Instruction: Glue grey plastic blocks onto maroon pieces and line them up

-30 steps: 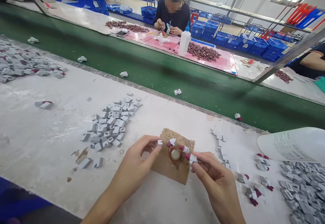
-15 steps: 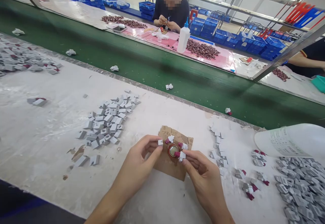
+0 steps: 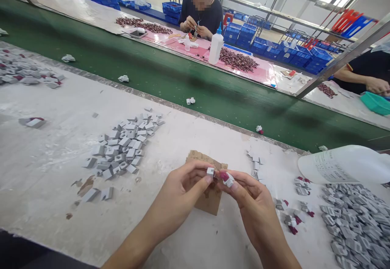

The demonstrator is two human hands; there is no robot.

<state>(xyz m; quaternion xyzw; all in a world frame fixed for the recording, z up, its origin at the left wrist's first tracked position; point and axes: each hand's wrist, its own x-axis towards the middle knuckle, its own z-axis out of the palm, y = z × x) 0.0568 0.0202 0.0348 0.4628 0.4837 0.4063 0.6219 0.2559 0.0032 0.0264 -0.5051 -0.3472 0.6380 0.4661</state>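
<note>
Between the thumb and fingers of my left hand (image 3: 183,196) is a small grey block (image 3: 210,172) with a notch in it. My right hand (image 3: 251,198) pinches a small white-and-maroon plastic piece (image 3: 227,178), its maroon end turned toward the block. The two parts are close together; whether they touch I cannot tell. Both hands are over a piece of brown cardboard (image 3: 210,206) on the white table. My fingers hide most of what lies on the cardboard. Left of my hands is a heap of grey blocks (image 3: 122,149).
Grey and maroon pieces (image 3: 294,220) lie to the right, beside a larger grey heap (image 3: 359,224) and a white bottle (image 3: 338,165) on its side. Beyond the table runs a green conveyor belt (image 3: 158,86) carrying small white pieces. Across it a person (image 3: 201,13) works with both hands.
My hands have come together above the cardboard, the left moving right with its block. My right hand has lifted and turned the white-and-maroon piece. White pieces on the belt have shifted left.
</note>
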